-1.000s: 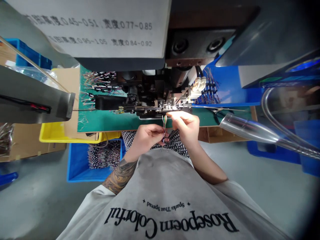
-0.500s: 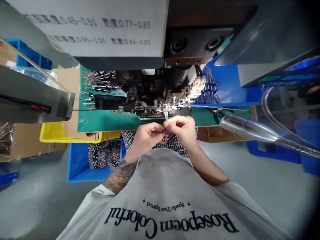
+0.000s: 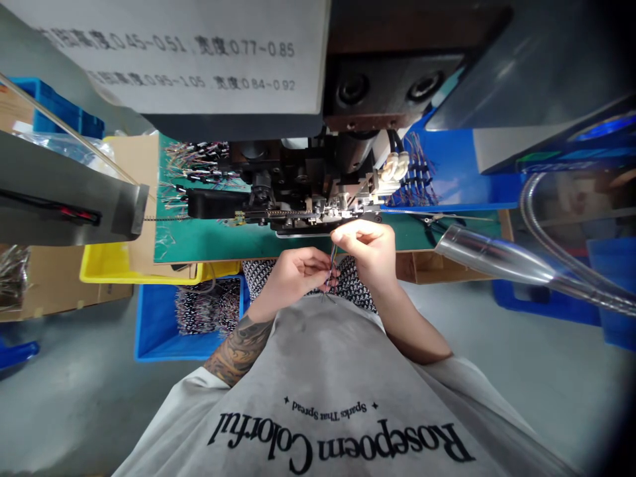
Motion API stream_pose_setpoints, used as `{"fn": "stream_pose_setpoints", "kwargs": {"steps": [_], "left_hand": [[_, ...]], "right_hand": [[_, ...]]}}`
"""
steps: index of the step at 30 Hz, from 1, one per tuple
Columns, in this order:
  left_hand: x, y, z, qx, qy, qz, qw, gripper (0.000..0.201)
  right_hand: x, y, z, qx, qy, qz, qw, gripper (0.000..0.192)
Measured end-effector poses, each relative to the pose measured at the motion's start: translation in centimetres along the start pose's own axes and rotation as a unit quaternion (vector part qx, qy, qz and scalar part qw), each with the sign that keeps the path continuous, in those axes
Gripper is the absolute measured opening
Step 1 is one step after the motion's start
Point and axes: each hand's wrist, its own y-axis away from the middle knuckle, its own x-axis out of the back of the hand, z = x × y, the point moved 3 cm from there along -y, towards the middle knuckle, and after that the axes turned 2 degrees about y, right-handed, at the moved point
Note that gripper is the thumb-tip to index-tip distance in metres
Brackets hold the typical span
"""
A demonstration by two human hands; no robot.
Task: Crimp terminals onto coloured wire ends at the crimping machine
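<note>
Between my hands runs a short bundle of thin coloured wires (image 3: 332,257), its loose ends hanging down towards my shirt. My left hand (image 3: 298,273) is closed on the lower part of the bundle. My right hand (image 3: 368,248) pinches its upper end, just in front of the crimping machine (image 3: 318,179). A metal terminal strip (image 3: 288,212) passes sideways through the machine's tooling. The wire tips at the right fingers are hidden by that hand.
Wire bundles (image 3: 199,162) lie on the green bench top (image 3: 218,242) at left. A blue bin (image 3: 154,331) with more bundles stands below. Right of the machine are another blue bin (image 3: 457,165), pliers (image 3: 437,222) and a clear-tipped flexible tube (image 3: 477,250).
My right hand has moved slightly up and right, apart from the left. More of the wire bundle shows between the hands, and its coloured tips are now covered by my right fingers.
</note>
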Motion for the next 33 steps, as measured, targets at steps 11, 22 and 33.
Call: {"fn": "stream_pose_setpoints", "kwargs": {"steps": [11,22,33], "left_hand": [[-0.3,-0.9,1.8,-0.057,-0.058,0.075,0.994,0.019],[0.0,-1.1,2.0,-0.086,-0.004,0.106,0.991,0.021],[1.1,-0.9,2.3,-0.094,0.033,0.117,0.988,0.017]], "right_hand": [[-0.7,0.2,-0.5,0.018,0.004,0.000,1.000,0.019],[-0.5,0.9,1.3,0.007,0.006,-0.044,0.999,0.022],[-0.1,3.9,5.0,-0.015,-0.003,-0.259,0.966,0.026]]}}
